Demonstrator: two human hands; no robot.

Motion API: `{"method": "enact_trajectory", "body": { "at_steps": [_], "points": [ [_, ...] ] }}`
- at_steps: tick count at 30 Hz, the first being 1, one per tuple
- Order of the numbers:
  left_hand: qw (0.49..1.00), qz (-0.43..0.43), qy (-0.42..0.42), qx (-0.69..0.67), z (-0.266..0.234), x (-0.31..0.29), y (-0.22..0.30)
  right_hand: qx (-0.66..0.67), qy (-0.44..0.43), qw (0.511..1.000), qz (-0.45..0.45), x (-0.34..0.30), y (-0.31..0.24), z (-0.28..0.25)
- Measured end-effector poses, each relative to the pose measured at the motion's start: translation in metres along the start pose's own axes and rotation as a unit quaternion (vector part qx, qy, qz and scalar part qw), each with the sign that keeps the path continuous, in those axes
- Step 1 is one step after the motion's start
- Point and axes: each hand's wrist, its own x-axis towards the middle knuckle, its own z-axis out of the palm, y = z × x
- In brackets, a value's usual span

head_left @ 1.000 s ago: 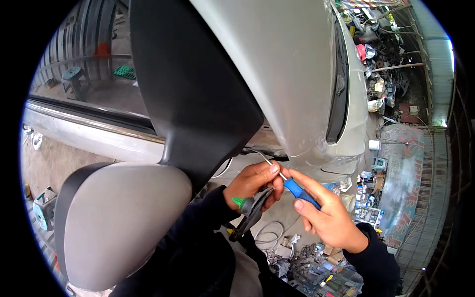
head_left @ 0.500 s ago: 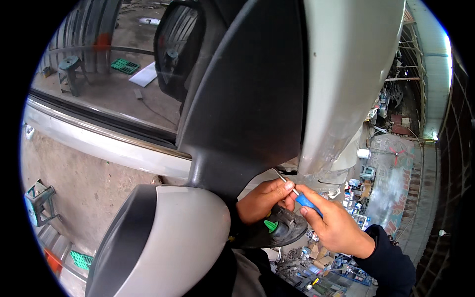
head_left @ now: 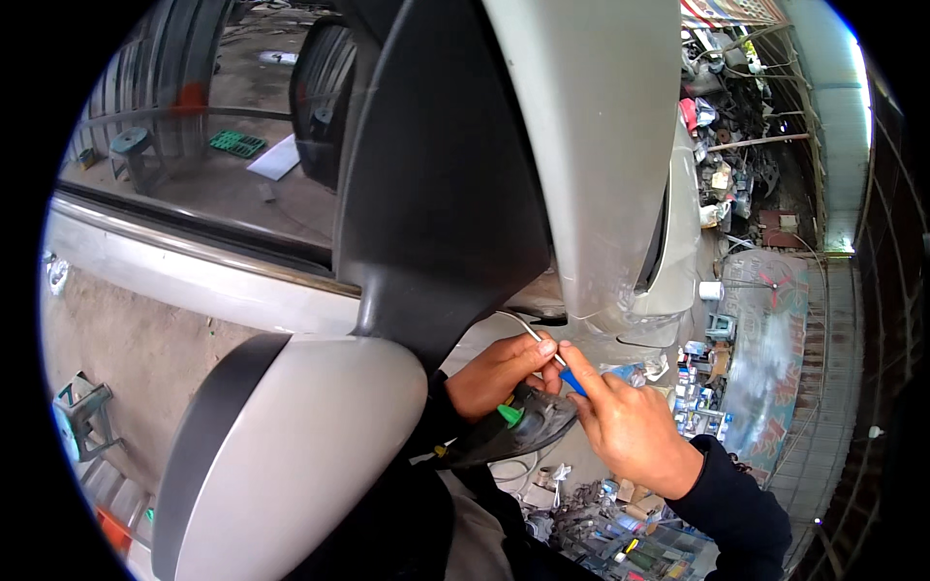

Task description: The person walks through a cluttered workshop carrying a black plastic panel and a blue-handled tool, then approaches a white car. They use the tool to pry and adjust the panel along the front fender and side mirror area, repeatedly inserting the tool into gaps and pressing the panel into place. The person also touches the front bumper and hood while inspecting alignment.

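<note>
My right hand (head_left: 635,431) grips a blue-handled hand tool (head_left: 573,382) with a thin metal shaft, curved toward its tip. My left hand (head_left: 499,376) closes its thumb and fingers on that shaft just ahead of the handle. The tip points up and left, near the lower edge of a black triangular panel (head_left: 446,174) on the vehicle. Under my left hand is a loose black plastic trim piece (head_left: 547,421) with a green clip (head_left: 509,416) and yellow bits; whether my hidden fingers also hold it, I cannot tell.
A grey-and-black side mirror (head_left: 320,436) juts out left of my hands. The vehicle's window (head_left: 213,194) is at upper left, a pale body panel (head_left: 591,126) above. A stool (head_left: 82,421) stands far left. Boxes and parts (head_left: 630,523) litter the floor at lower right.
My hands, the tool and the trim piece have shifted slightly left in view, as has the vehicle. More of the curved shaft shows, and the trim piece sits at a steeper tilt.
</note>
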Motion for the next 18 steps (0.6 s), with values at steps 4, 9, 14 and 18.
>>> {"method": "enact_trajectory", "body": {
  "at_steps": [4,9,14,18],
  "points": [
    [0.999,-0.015,0.03,0.033,0.002,0.006,0.006,-0.089,0.079,0.993,-0.02,0.0,0.0,-0.001],
    [0.999,-0.016,0.039,-0.026,0.002,0.004,0.006,-0.124,0.098,0.987,-0.005,0.009,-0.003,0.003],
    [0.985,-0.038,0.147,-0.081,0.001,-0.001,-0.006,0.059,0.056,0.997,-0.018,0.032,0.015,0.023],
    [0.996,0.017,0.08,0.023,0.014,0.007,-0.024,0.132,0.12,0.984,-0.007,0.001,0.027,0.025]
  ]
}}
